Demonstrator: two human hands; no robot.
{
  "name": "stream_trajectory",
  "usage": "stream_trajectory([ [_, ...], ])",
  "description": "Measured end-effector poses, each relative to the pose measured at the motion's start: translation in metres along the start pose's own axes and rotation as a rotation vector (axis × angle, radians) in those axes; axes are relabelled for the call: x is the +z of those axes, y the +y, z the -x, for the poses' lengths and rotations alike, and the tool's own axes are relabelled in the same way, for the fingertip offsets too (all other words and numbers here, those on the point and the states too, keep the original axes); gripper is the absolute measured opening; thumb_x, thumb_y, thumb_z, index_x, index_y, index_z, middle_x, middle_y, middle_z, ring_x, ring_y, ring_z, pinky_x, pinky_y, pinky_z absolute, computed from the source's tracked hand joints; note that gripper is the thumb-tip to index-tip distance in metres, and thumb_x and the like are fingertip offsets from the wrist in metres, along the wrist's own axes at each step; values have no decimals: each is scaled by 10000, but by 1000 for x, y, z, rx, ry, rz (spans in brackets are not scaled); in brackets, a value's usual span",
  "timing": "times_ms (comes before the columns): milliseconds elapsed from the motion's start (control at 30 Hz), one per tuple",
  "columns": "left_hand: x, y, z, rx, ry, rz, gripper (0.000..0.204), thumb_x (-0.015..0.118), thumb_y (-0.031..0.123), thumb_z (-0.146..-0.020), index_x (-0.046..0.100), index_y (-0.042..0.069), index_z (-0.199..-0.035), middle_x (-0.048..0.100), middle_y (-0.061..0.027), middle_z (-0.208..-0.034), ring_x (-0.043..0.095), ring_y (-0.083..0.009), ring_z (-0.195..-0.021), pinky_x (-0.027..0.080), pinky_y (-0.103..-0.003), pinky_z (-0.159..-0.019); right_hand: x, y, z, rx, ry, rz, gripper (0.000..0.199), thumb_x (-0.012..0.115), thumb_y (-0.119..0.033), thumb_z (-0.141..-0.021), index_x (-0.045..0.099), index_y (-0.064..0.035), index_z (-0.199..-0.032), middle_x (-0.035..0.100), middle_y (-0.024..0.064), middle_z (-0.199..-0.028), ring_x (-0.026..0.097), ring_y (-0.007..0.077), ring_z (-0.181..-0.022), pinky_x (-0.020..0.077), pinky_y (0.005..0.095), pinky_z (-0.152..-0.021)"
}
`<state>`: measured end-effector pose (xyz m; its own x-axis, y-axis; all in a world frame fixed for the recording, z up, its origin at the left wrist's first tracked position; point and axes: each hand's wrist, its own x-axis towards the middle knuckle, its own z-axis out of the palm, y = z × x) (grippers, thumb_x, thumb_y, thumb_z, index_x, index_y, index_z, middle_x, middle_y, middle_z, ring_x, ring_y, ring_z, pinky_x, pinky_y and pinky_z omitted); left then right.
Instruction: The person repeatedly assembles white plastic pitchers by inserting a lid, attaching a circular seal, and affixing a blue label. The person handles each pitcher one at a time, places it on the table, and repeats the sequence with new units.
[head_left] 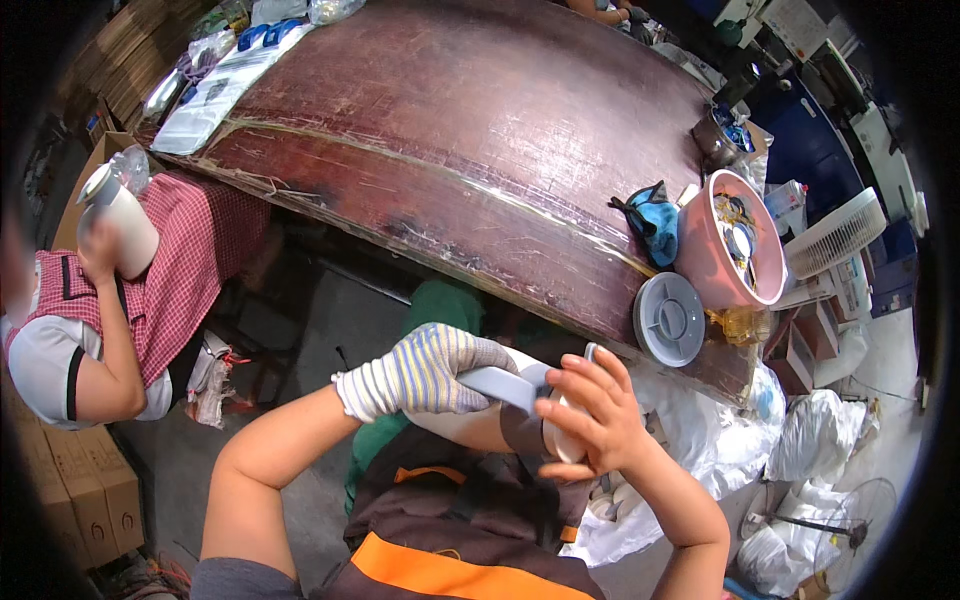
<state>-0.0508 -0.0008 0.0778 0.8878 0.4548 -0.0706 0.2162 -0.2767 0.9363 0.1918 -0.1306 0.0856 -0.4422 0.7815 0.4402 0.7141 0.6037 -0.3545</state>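
A white jug (447,428) with a grey handle (500,386) and a dark grey collar lies sideways over my lap, its top toward the right. My left hand (428,368), in a striped knit glove, is closed round the handle. My bare right hand (597,418) is bent over the jug's top, fingers round a pale lid (568,432). The palm side and part of the lid are hidden.
A brown table (470,130) fills the far side. A pink basin (715,250) of small parts, grey round lids (669,318) and a blue pouch (652,222) sit on its right end. At left, a co-worker holds another jug (125,225). Cartons (85,485) stand lower left.
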Motion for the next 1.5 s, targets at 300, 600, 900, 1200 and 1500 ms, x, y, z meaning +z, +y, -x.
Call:
stream_trajectory([
  [300,67,10,10,-35,73,-195,375,669,237,-829,582,30,-1131,663,-189,-946,662,-366,-876,530,-412,-784,25,12,10,625,66,-183,724,614,-505,-837,448,-41,-1367,450,249,-1366,474,425,-1223,340,465,-1056],
  [600,93,24,0,-14,30,-348,481,654,310,-833,546,46,-1220,655,-250,-955,646,-415,-889,511,-478,-807,24,10,10,814,66,-96,588,610,-393,-884,469,-42,-1335,468,257,-1296,491,422,-1179,399,450,-1006],
  [900,-7,-5,-34,34,-15,432,240,747,15,-771,694,13,-1005,695,-65,-979,637,-124,-932,515,-292,-863,-33,-40,-9,10,-144,-313,709,631,-671,-764,595,-211,-1302,395,236,-1435,419,437,-1285,318,532,-1064],
  [1200,22,5,-19,-224,116,355,215,698,59,-809,683,17,-1019,696,-37,-935,624,-93,-868,505,-264,-803,-25,-52,-12,3,-51,-164,692,571,-686,-790,594,-193,-1275,547,157,-1195,553,309,-1076,418,455,-922],
  [1500,6,76,20,-653,-429,689,289,703,215,-861,625,34,-1073,614,-14,-790,570,-79,-600,467,-230,-504,0,-14,8,595,-62,-688,599,454,-436,-964,412,-41,-1412,468,209,-1346,436,358,-1275,336,407,-1068],
])
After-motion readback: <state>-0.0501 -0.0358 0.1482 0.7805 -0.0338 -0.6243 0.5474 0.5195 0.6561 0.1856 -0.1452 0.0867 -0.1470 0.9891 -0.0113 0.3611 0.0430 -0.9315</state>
